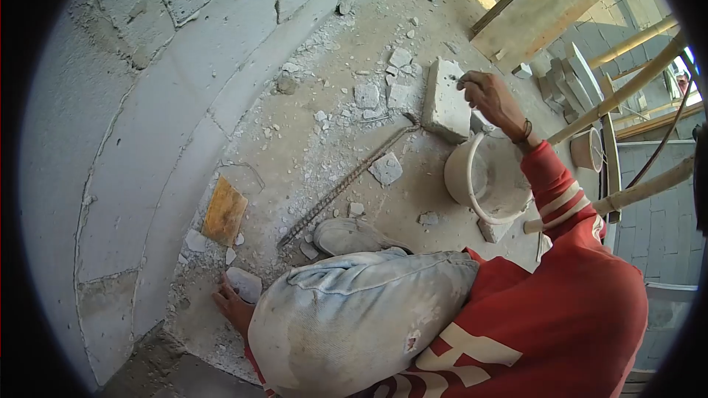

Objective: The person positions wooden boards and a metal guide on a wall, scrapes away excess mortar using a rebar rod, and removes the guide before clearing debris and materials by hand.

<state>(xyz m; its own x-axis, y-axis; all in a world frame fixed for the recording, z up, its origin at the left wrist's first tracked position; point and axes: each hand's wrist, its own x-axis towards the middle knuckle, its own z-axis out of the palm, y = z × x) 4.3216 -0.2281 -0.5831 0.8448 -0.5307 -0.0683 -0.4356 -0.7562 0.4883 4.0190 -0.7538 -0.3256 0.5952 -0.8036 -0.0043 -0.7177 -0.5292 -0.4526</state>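
Observation:
My left hand (234, 308), partly hidden behind my knee, has its fingers closed at the edge of a flat pale grey piece (244, 284), low beside the wall. On the other side, my right hand (488, 97) is held above a pale block (447, 101) with several small holes. Its fingers are curled together, and anything between them is too small to make out. A whitish bucket (461, 175) stands below my right wrist. A ribbed metal bar (346, 181) lies on the dusty floor between my hands.
A block wall (169, 96) curves along the left. Near it lies a wooden piece (225, 211). Rubble and a broken chunk (386, 169) lie on the floor. Bamboo poles (627, 88), a second bucket (587, 149) and stacked blocks (571, 85) are at the right.

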